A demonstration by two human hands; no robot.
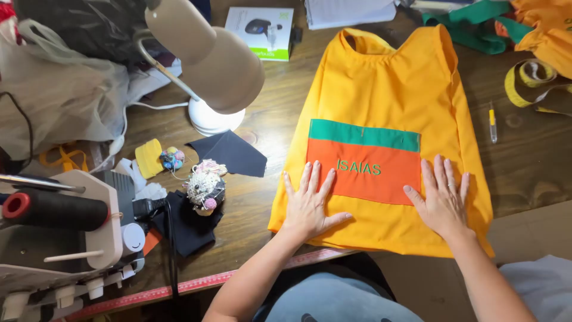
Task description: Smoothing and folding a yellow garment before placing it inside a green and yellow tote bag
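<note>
Fabric fills the middle of the head view: a yellow apron (pixel 381 95) is spread flat on a wooden table (pixel 280 113), its neck opening turned away from the person. An orange pocket (pixel 363 173) with a green band (pixel 363 135) along its top edge is sewn on the front (green stitched lettering runs across the orange part). The left hand (pixel 308 206) is laid flat on the apron at the pocket's lower left corner, fingers spread apart and nothing clasped. The right hand (pixel 441 200) is pressed flat at the pocket's right edge in the same way, fingers splayed, nothing gripped.

To the left of the apron a piece of dark cloth (pixel 232 152) is seen, and near it a pincushion (pixel 204 188) stuck with pins. A beige desk lamp (pixel 208 59) is lit over that side. At the far left a sewing machine (pixel 65 238) carries a black thread spool (pixel 56 210). A red ruler (pixel 196 285) lies along the table's near edge. To the right of the apron a small yellow-capped tool (pixel 493 122) is found, and beyond it a coiled yellow measuring tape (pixel 530 80).
</note>
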